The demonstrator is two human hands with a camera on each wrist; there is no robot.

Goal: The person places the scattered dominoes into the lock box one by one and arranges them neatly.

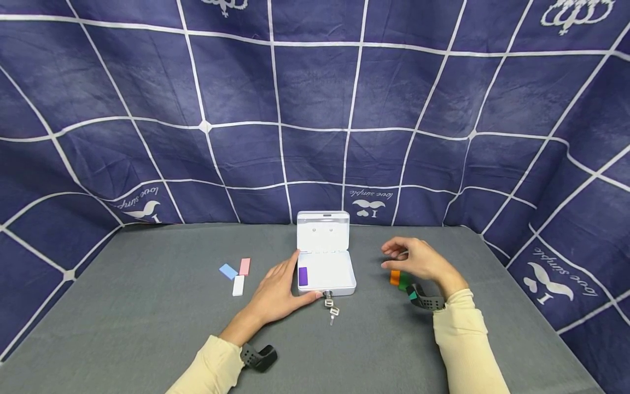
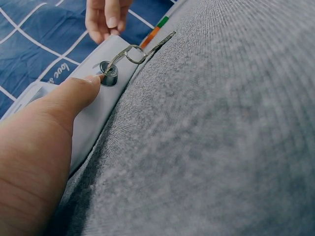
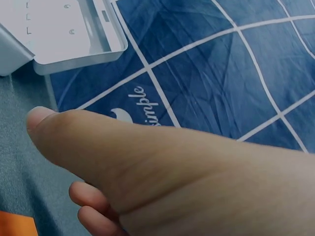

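Observation:
A white metal lock box point(image 1: 326, 273) stands with its lid point(image 1: 323, 230) raised, and a purple rectangular piece point(image 1: 303, 276) lies inside at the left. My left hand point(image 1: 278, 287) rests against the box's front left corner, fingers straight along the left side and thumb on the front beside the lock point(image 2: 109, 73). A key sits in that lock, and a second key point(image 1: 332, 317) hangs from its ring. To the right, my right hand point(image 1: 415, 258) hovers with loosely bent fingers and nothing between them. Just below it are an orange piece point(image 1: 395, 277) and a partly hidden green piece point(image 1: 404, 281).
Left of the box, a blue piece point(image 1: 228, 271), a pink piece point(image 1: 244, 266) and a white piece point(image 1: 238, 285) lie close together on the grey cloth-covered table point(image 1: 147, 306). A blue checked curtain point(image 1: 315, 109) hangs behind the table's far edge.

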